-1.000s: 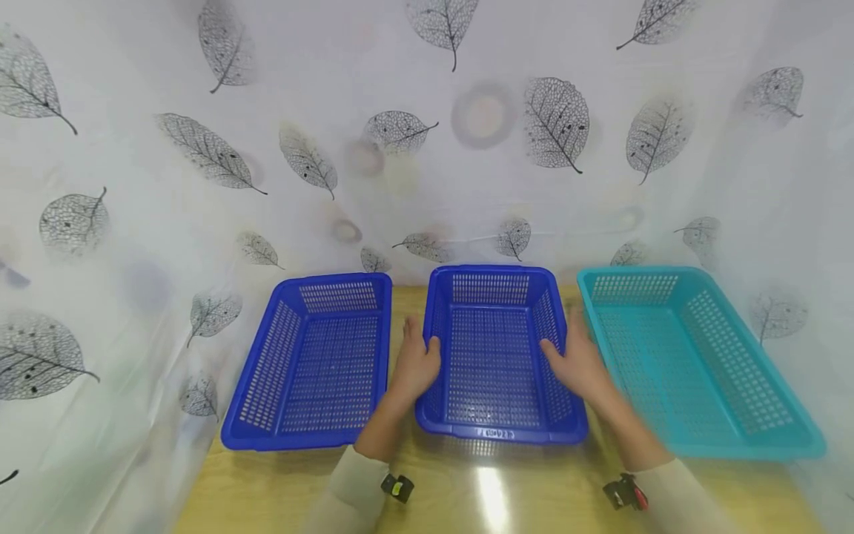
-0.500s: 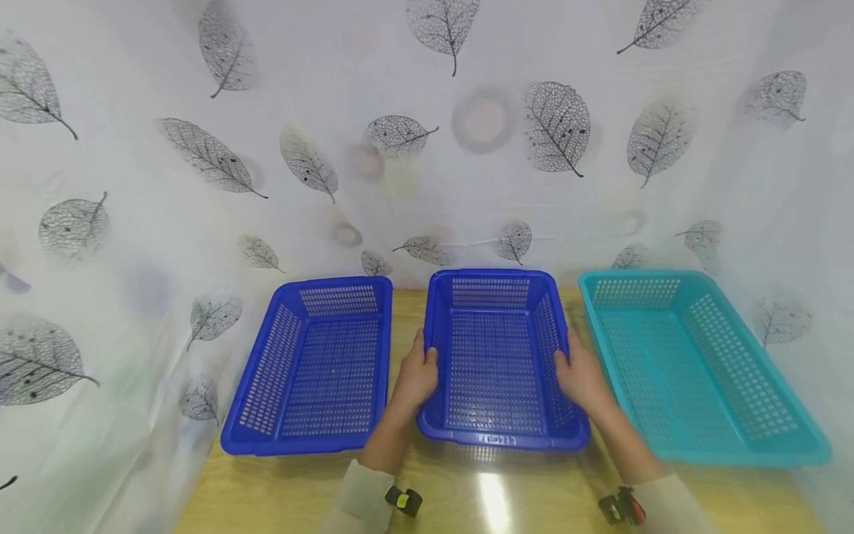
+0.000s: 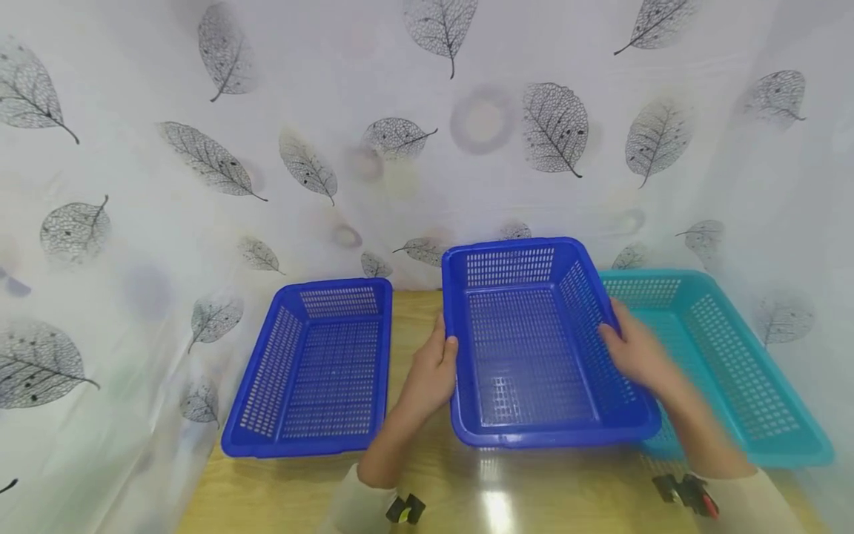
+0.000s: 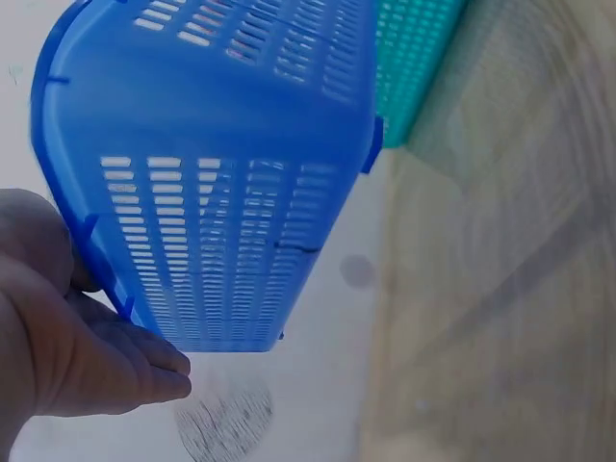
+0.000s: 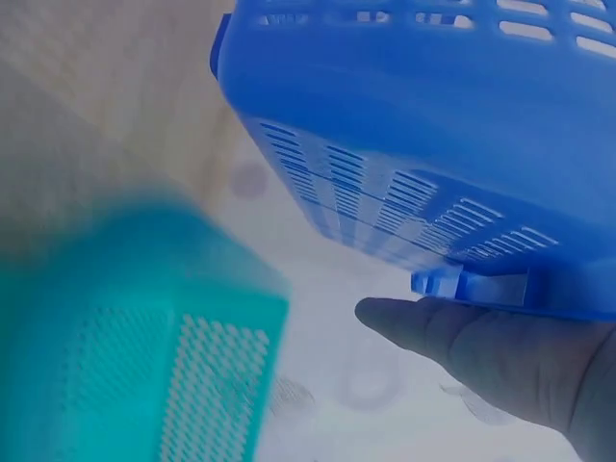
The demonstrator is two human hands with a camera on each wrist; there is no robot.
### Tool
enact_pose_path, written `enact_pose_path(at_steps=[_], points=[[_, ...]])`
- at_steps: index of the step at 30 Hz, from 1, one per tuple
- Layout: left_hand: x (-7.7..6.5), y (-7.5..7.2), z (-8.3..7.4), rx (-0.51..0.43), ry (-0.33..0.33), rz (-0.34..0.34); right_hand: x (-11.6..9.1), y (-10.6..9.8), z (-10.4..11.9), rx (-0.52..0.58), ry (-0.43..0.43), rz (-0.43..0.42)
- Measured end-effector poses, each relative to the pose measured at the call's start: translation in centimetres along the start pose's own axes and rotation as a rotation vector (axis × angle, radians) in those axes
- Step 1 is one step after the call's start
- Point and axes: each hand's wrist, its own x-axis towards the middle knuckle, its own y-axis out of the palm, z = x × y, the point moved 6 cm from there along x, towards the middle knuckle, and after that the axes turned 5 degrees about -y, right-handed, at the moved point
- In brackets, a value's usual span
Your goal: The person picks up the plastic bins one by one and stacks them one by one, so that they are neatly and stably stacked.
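Observation:
Both hands hold a blue plastic basket [image 3: 527,348] up off the table, tilted a little, its right side over the turquoise basket [image 3: 727,363]. My left hand [image 3: 430,371] grips the left rim, thumb over the top edge; in the left wrist view its fingers [image 4: 144,371] lie under the rim against the slotted wall. At the opposite side, my right hand [image 3: 637,348] grips the right rim with the thumb inside. The right wrist view shows a straight finger [image 5: 462,337] beneath that rim. No contents show in the held basket.
A second blue basket [image 3: 230,437] stands on the wooden table [image 3: 280,497] at the left. Behind the table hangs a pale curtain [image 3: 400,67] printed with leaves. The turquoise basket at the right is partly covered by the held one.
The middle blue basket has been lifted off the table and carried to the right, turning slightly, with both hands on its rims. The other two baskets stay where they were.

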Motion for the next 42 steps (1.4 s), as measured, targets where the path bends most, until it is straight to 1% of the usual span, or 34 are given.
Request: enact_pose_path(at_steps=[4, 7, 11, 14, 15, 17, 20, 23, 25, 29, 33, 35, 39, 42], points=[[0.0, 1.1, -2.5, 0.042, 0.074, 0.025, -0.7, -3.4, -0.3, -0.049, -0.026, -0.019], [0.2, 2.1, -4.1, 0.049, 0.126, 0.047, -1.1, -5.1, -1.3, -0.025, -0.046, -0.026], [0.4, 3.7, -5.6, 0.032, 0.176, 0.075, -1.5, -6.7, -3.1, -0.018, -0.070, -0.031], [0.5, 5.1, -6.2, 0.052, 0.192, 0.103, -1.9, -7.9, -4.4, -0.051, -0.097, -0.048], [0.5, 5.7, -6.5, 0.064, 0.205, 0.118, -2.1, -8.3, -4.9, -0.045, -0.104, -0.049], [0.5, 7.0, -7.0, 0.105, 0.221, 0.146, -2.6, -9.2, -6.0, -0.040, -0.103, -0.047], [0.4, 8.7, -8.1, 0.144, 0.245, 0.186, -3.4, -10.5, -7.8, -0.057, -0.063, -0.028], [0.5, 10.2, -9.3, 0.173, 0.258, 0.208, -4.0, -11.8, -9.5, -0.092, -0.035, -0.021], [0.7, 11.2, -9.9, 0.195, 0.270, 0.218, -4.3, -12.5, -10.4, -0.109, -0.044, -0.031], [1.0, 13.3, -10.5, 0.261, 0.291, 0.242, -4.7, -13.5, -12.0, -0.133, -0.050, -0.054], [1.2, 15.2, -10.7, 0.314, 0.306, 0.257, -5.3, -14.2, -13.7, -0.172, -0.039, -0.086], [1.3, 16.2, -10.7, 0.334, 0.314, 0.261, -5.6, -14.6, -14.6, -0.196, -0.048, -0.113], [1.3, 18.1, -10.9, 0.364, 0.322, 0.263, -6.1, -15.1, -16.5, -0.249, -0.055, -0.148], [1.3, 19.3, -10.9, 0.389, 0.322, 0.261, -6.5, -15.1, -18.0, -0.273, -0.061, -0.158]])
